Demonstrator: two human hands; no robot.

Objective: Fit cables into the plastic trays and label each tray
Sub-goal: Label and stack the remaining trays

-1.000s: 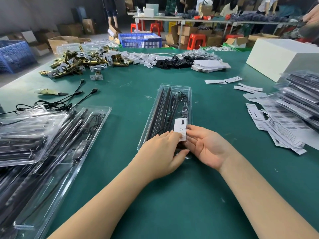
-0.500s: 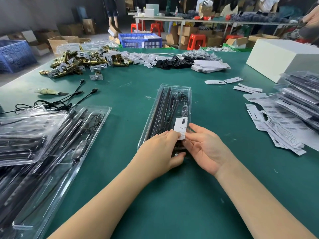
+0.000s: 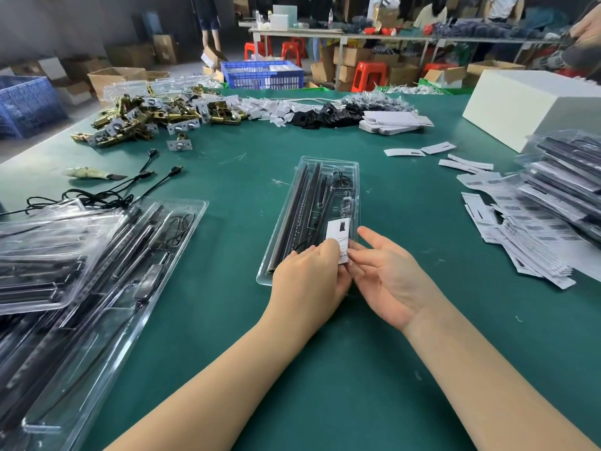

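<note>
Green tabletop (image 3: 201, 320) carries a clear plastic tray (image 3: 354, 177) at its middle, lying lengthwise away from the person, with black cables (image 3: 302, 219) laid in its channels. On the tray's near right part sits a white label (image 3: 338, 236). Left hand (image 3: 309, 281) rests over the tray's near end, its curled fingers pinching the label's lower edge. Right hand (image 3: 387, 275) lies palm-up just beside it, fingers relaxed and spread, fingertips touching the label's right edge. More filled trays (image 3: 81, 271) are stacked at left, barcode labels (image 3: 527, 242) piled at right, brass hardware (image 3: 146, 118) heaped far left.
</note>
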